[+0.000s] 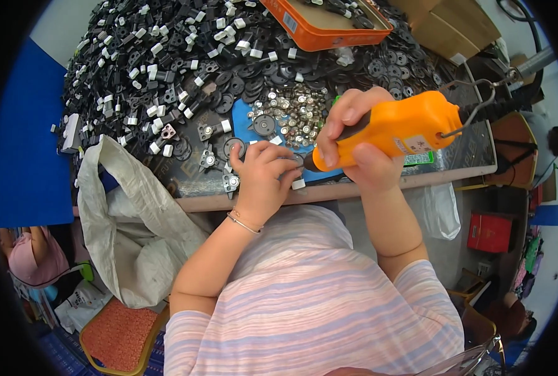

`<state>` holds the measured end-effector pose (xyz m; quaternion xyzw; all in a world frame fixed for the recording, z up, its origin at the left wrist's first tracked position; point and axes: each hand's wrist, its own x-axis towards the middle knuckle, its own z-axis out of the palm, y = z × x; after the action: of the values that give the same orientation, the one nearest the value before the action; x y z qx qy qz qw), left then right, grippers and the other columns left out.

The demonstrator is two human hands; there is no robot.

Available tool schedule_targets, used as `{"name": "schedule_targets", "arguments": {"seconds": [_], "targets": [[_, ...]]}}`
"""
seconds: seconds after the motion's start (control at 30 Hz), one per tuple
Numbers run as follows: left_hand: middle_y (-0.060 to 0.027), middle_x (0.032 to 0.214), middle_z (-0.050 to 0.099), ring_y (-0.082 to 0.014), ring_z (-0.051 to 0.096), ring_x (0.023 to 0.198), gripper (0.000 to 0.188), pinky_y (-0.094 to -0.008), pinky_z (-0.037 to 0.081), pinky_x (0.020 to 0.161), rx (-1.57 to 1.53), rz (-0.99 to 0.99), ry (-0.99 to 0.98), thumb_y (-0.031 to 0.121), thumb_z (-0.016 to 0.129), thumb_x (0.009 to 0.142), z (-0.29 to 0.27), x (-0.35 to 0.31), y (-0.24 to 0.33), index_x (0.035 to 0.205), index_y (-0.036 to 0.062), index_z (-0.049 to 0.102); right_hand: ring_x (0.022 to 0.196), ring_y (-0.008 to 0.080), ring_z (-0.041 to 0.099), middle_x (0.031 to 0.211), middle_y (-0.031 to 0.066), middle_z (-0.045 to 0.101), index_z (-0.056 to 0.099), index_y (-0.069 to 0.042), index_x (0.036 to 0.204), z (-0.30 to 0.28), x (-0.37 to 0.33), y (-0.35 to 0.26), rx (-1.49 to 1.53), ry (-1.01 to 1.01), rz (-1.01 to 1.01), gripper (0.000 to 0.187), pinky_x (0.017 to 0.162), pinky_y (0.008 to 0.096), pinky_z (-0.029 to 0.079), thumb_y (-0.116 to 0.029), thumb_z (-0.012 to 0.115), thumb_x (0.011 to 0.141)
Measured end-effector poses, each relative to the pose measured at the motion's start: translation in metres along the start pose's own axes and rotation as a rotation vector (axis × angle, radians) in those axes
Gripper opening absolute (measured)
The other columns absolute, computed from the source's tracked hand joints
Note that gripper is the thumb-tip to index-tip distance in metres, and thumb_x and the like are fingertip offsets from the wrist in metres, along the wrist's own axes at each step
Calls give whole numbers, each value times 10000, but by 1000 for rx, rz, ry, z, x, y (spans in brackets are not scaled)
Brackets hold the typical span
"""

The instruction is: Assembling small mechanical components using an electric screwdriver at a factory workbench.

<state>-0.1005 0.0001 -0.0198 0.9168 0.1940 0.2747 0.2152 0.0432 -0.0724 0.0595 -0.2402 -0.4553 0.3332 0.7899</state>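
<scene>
My right hand (370,141) is wrapped around an orange electric screwdriver (417,122), its dark nose tilted down to the left. The tool's tip meets the fingers of my left hand (263,172), which are closed around a small black plastic part, mostly hidden beneath them. A white tab (298,184) sticks out beside those fingertips. By the outer edge of my left hand lies a round black disc (234,145). Several black-and-grey parts with white tabs (208,156) lie just left of it. Ahead are another disc (264,125) and a heap of small shiny metal pieces (297,109).
A large pile of black parts with white tabs (160,69) covers the far left of the table. An orange tray (335,39) and a cardboard box (451,28) stand behind. A hook and spring (529,64) attach to the screwdriver. A white sack (135,250) hangs at the front left edge.
</scene>
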Motion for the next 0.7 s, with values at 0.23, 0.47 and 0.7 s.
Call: {"name": "schedule_targets", "arguments": {"seconds": [0.23, 0.47, 0.7], "targets": [[52, 883, 633, -167, 496, 945, 83, -424, 183, 951, -252, -121, 58, 158, 716, 683, 2, -7, -6, 747, 145, 664, 574, 203, 549, 880, 132, 480, 432, -32, 997, -1, -4, -9, -92, -54, -15, 333, 551, 300, 460, -197, 639, 795], [52, 858, 643, -152, 506, 924, 66, -393, 191, 950, -356, -168, 100, 148, 714, 694, 5, -9, -5, 734, 137, 663, 582, 177, 553, 853, 163, 516, 446, 14, 967, 7, -4, -3, 31, 21, -125, 309, 510, 255, 469, -94, 661, 772], [25, 1004, 606, -193, 473, 1026, 394, -503, 151, 973, -113, -95, -1, 259, 755, 626, -5, -3, 4, 980, 136, 634, 618, 171, 547, 855, 139, 519, 458, 11, 970, 3, -10, 1, -28, 32, -4, 325, 554, 260, 464, -60, 665, 730]]}}
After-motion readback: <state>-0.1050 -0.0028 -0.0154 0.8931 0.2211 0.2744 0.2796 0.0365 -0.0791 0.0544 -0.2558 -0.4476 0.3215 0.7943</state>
